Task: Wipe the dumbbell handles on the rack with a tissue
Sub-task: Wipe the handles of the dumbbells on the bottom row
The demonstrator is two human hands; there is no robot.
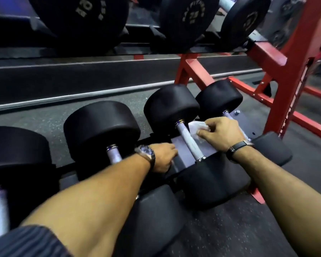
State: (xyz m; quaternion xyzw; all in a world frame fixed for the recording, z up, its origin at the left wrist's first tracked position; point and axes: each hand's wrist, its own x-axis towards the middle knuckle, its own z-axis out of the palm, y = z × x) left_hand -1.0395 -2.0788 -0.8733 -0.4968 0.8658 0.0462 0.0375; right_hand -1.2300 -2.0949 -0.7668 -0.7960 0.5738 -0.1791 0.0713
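The right hand (221,133) pinched a white tissue (197,127), held against the right side of a dumbbell handle (190,142) on the lower rack (285,75). The left hand (163,156) rested curled on the rack's plate beside that handle; whether it gripped anything could not be told. Black dumbbells lay either side.

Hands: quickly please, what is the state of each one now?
Left hand: rests on the rack shelf, fingers curled; any grip cannot be told.
Right hand: pinches the tissue.
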